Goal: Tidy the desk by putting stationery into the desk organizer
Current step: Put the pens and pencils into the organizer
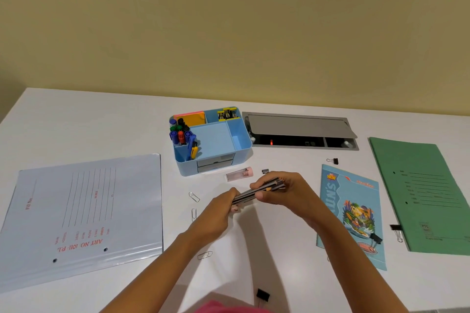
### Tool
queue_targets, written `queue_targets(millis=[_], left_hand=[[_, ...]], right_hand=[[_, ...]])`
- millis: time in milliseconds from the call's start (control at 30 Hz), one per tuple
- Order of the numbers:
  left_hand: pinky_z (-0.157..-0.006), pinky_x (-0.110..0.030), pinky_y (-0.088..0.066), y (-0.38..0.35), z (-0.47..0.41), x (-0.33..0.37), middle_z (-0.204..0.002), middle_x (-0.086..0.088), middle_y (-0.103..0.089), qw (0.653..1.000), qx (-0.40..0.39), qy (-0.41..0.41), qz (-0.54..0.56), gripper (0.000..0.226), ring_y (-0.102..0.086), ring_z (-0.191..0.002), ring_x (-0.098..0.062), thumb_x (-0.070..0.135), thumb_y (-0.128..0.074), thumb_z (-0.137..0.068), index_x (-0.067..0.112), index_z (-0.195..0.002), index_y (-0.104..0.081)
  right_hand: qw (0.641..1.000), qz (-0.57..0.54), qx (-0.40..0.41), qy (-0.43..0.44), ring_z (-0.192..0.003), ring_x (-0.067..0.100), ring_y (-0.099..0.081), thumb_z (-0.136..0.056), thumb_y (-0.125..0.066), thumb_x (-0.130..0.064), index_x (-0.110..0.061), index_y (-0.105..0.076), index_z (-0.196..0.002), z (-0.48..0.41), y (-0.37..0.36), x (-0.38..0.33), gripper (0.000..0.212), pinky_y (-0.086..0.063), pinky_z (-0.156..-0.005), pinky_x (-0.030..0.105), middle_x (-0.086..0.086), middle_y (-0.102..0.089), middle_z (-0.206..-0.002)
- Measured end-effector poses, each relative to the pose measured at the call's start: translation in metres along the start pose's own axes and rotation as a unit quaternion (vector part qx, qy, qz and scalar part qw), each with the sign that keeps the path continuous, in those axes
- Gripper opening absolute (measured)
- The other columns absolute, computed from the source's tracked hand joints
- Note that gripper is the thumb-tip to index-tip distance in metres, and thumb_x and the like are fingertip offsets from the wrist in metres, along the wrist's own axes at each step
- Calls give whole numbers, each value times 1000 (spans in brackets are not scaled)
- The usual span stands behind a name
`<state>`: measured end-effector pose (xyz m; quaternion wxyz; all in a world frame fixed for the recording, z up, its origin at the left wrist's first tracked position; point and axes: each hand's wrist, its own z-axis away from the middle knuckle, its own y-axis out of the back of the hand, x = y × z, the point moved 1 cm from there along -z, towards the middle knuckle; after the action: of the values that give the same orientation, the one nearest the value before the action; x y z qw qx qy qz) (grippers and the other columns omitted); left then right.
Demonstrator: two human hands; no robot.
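White desk (101,122) below a yellow wall (229,20): left hand (223,207) and right hand (282,190) each grip one end of a pencil bundle (256,193) over it, nearer than the desk organizer (181,162). Pencils look light, stiff, apt to fan; best clasped mid-bundle.

The person's two forearms were bare all the way to the left hand (221,207) and the right hand (284,192). A strip of pink garment (218,307) showed at the near edge, between the arms.
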<state>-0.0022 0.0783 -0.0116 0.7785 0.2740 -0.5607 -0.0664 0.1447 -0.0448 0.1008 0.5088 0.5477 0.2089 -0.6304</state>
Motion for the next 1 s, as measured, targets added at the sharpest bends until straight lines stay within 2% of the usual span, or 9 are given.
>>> queue_targets(millis=[67, 133, 300, 467, 567, 633, 733, 867, 1000], left_hand=[[-68, -2, -39, 3, -2, 0, -102, 20, -56, 999, 13, -16, -34, 42, -48, -94, 18, 12, -40, -95, 53, -97, -39], [-73, -6, -39, 6, -4, 2, -111, 14, -58, 997, 25, -35, -57, 39, -51, -92, 10, 8, -41, -93, 46, -103, -41], [-90, -29, -48, 16, -8, 5, -120, 3, -60, 996, 52, -67, -36, 29, -55, -103, -13, 10, -42, -96, 28, -118, -49], [-86, -15, -41, 35, -10, 8, -116, 13, -56, 993, 105, -56, 26, 26, -51, -102, -1, 18, -44, -98, 34, -119, -46], [-87, -1, -37, 44, -11, 10, -125, 14, -50, 984, 159, -19, 81, 32, -50, -108, 2, 17, -44, -98, 27, -129, -42], [-86, -4, -39, 45, -11, 11, -128, 13, -47, 977, 184, 4, 109, 34, -49, -111, -2, 19, -45, -98, 24, -131, -40], [-83, -11, -41, 40, -11, 8, -121, 13, -50, 978, 176, 39, 106, 28, -52, -105, -4, 16, -45, -98, 24, -124, -49], [-87, -11, -43, 24, -4, -3, -115, 11, -58, 984, 141, 59, 97, 26, -54, -101, 2, 7, -44, -96, 22, -113, -58], [-88, -11, -41, 12, 3, -12, -118, 2, -58, 989, 111, 73, 68, 28, -54, -103, -5, 5, -42, -96, 18, -111, -62]], right_hand=[[999, -26, 17, -4, -91, 25, -67, -77, -76, -11, -11, -74, -94, 2, -1, -1, 18, -58, -82, 38, 7, -73, -95], [996, -72, 37, -35, -91, 28, -68, -77, -75, -7, -9, -75, -91, 2, -1, -3, 14, -58, -84, 37, 11, -73, -94], [981, -125, 92, -119, -88, 30, -70, -74, -74, 2, -6, -75, -84, -5, -2, -14, 13, -59, -82, 35, 15, -72, -91], [977, -140, 129, -93, -82, 32, -71, -75, -74, 2, -6, -74, -81, -14, 10, -34, 11, -60, -78, 33, 20, -73, -89], [978, -151, 131, -53, -80, 32, -70, -74, -73, 6, -3, -72, -83, -22, 19, -50, 12, -60, -78, 33, 25, -71, -90], [973, -162, 160, -31, -74, 28, -71, -73, -74, 7, -3, -73, -81, -30, 24, -60, 13, -60, -74, 30, 23, -71, -86], [963, -88, 256, 0, -72, 22, -70, -72, -77, 1, -13, -74, -77, -50, 29, -70, 15, -59, -74, 29, 13, -73, -81], [940, 68, 329, 51, -61, -4, -62, -73, -75, -4, -18, -74, -75, -77, 21, -78, 14, -47, -63, 4, -5, -70, -72], [935, 159, 313, 48, -77, 13, -64, -80, -68, -3, -9, -74, -82, -104, 8, -80, 9, -47, -69, 14, 3, -72, -83]])
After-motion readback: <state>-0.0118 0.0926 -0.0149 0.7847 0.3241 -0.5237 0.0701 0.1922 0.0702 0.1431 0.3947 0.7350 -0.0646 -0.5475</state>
